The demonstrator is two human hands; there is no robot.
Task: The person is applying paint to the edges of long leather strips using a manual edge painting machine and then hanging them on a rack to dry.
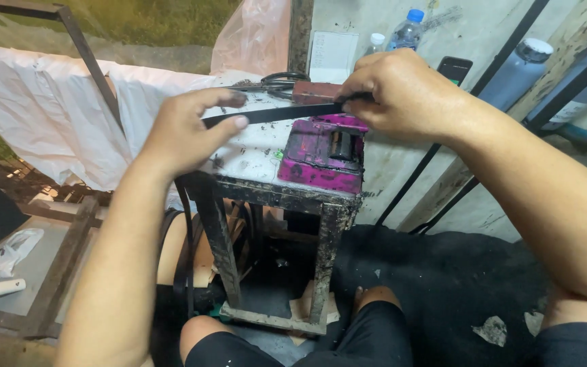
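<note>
A white sheet (49,115) hangs to the left of the left hand (185,132). Under both hands stands a grimy stool (266,190), with a pink box (324,155) just below the right hand (395,92). Both hands are closed in a pinch on a black strip (273,113) stretched between them. Scissors (276,81) lie just beyond the strip.

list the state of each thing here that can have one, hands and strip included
left hand: pinching one end of the black flat strip
right hand: gripping the strip's other end
black flat strip: held taut between both hands, above the stand
magenta stained box device: resting on the stand's corner
grimy metal stand: upright
black scissors: lying flat, untouched
clear plastic bottle with blue cap: capped, upright
</note>
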